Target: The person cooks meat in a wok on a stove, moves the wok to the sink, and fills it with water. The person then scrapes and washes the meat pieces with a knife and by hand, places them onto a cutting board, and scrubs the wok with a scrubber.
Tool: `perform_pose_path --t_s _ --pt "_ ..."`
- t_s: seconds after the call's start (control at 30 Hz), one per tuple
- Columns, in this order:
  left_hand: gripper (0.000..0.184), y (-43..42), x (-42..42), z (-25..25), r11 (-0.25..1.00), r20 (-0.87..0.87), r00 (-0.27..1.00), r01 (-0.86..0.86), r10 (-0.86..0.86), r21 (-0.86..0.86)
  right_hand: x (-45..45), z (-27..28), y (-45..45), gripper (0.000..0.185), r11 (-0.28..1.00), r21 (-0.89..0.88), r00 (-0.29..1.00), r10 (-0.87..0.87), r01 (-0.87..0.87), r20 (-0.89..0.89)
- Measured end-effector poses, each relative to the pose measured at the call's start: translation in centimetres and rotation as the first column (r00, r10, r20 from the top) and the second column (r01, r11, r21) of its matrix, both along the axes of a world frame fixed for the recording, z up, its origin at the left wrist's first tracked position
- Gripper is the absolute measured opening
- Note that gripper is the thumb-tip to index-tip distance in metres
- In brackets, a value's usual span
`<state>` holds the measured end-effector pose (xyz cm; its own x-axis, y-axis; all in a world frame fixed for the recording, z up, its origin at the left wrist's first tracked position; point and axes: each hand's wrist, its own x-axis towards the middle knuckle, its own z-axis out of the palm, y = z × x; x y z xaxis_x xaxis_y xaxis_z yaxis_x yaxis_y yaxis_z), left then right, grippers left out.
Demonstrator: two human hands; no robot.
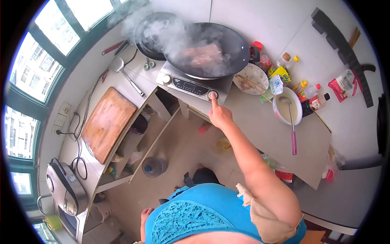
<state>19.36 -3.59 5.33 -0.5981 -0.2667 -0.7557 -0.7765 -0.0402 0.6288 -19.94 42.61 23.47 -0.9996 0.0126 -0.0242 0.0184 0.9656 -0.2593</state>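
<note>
My right hand (pixel 221 117) reaches forward with its index finger stretched out. The fingertip touches the right-hand round knob (pixel 213 93) on the front of an electric cooker (pixel 189 86), and the other fingers are folded in. Thick steam rises from a dark wok (pixel 236 55) on the cooker, where a pinkish slab of meat (pixel 203 55) lies. Low beside my body, my left hand (pixel 146 214) is partly visible with its fingers curled; nothing shows in it.
A wooden cutting board (pixel 109 122), a spatula (pixel 128 76) and a rice cooker (pixel 67 187) stand on the left counter. To the right are a plate with chopsticks (pixel 248 73), a bowl (pixel 298 110) with a purple-handled ladle (pixel 293 138), and several bottles. A water jug (pixel 154 166) is on the floor.
</note>
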Motion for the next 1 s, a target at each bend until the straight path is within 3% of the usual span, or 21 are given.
perform_pose_path --t_s 0.07,0.17,0.23,0.3,0.33,0.37,0.4,0.47,0.5,0.53,0.6,0.7,0.8,0.9,1.0 --pt "0.019 0.9 -0.5 2.8 0.960 -0.077 0.966 -0.232 0.246 0.154 1.4 1.2 -0.3 0.079 0.996 -0.081 0.999 0.042 -0.042 0.003" --pt "0.017 0.4 0.0 3.0 0.986 -0.012 0.987 -0.163 0.163 0.028 4.8 -1.8 -1.6 0.069 0.969 -0.205 0.991 0.134 -0.136 -0.022" --pt "0.014 0.2 1.3 2.4 0.972 -0.013 0.977 -0.211 0.213 0.102 7.8 -6.1 -2.9 0.055 0.921 -0.324 0.967 0.248 -0.216 0.059" --pt "0.013 -0.7 3.2 0.2 0.956 -0.042 0.968 -0.238 0.248 0.170 11.4 -12.0 -3.7 0.045 0.870 -0.424 0.882 0.387 -0.253 0.269" --pt "0.013 -1.1 3.8 0.2 0.963 -0.064 0.974 -0.205 0.219 0.175 13.5 -13.5 -4.5 0.045 0.867 -0.490 0.785 0.361 -0.084 0.504" --pt "0.013 -1.3 4.7 0.6 0.968 -0.082 0.978 -0.176 0.193 0.179 15.9 -17.6 -4.1 0.044 0.867 -0.468 0.759 0.418 -0.171 0.499" --pt "0.013 -1.9 6.0 0.8 0.971 -0.094 0.980 -0.154 0.173 0.182 18.5 -20.8 -3.6 0.043 0.881 -0.469 0.684 0.377 -0.057 0.625" --pt "0.012 -4.1 9.4 -1.1 0.981 -0.070 0.988 -0.125 0.136 0.148 23.7 -25.3 -1.9 0.039 0.948 -0.309 0.564 0.212 0.082 0.798" --pt "0.012 -5.0 11.5 -2.0 0.983 -0.054 0.990 -0.124 0.132 0.138 26.0 -25.4 -1.3 0.029 0.971 -0.216 0.487 0.142 0.099 0.862" --pt "0.012 -5.6 13.0 -2.0 0.977 -0.021 0.980 -0.193 0.196 0.093 28.6 -25.8 -0.4 0.023 0.951 -0.170 0.446 0.039 0.259 0.894" --pt "0.009 -8.1 18.1 -6.4 0.906 -0.030 0.923 -0.369 0.383 0.205 32.4 -25.2 0.5 0.021 0.896 -0.115 0.347 -0.045 0.428 0.937" --pt "0.010 -9.4 24.7 -7.4 0.722 0.095 0.750 -0.658 0.655 0.215 34.0 -21.3 -1.8 0.024 0.972 -0.081 0.436 -0.024 0.221 0.899" --pt "0.009 -9.7 31.2 -10.3 0.675 0.190 0.687 -0.726 0.701 0.136 33.9 -18.7 -5.8 0.027 0.987 -0.117 0.538 0.041 0.109 0.842" --pt "0.011 -9.0 35.3 -11.2 0.633 0.261 0.638 -0.766 0.725 0.115 32.7 -20.7 -9.1 0.028 0.913 -0.264 0.548 0.054 0.312 0.835" --pt "0.011 -8.5 36.7 -11.5 0.593 0.254 0.611 -0.791 0.750 0.151 32.5 -17.6 -16.2 0.030 0.911 -0.355 0.562 0.185 0.210 0.806"
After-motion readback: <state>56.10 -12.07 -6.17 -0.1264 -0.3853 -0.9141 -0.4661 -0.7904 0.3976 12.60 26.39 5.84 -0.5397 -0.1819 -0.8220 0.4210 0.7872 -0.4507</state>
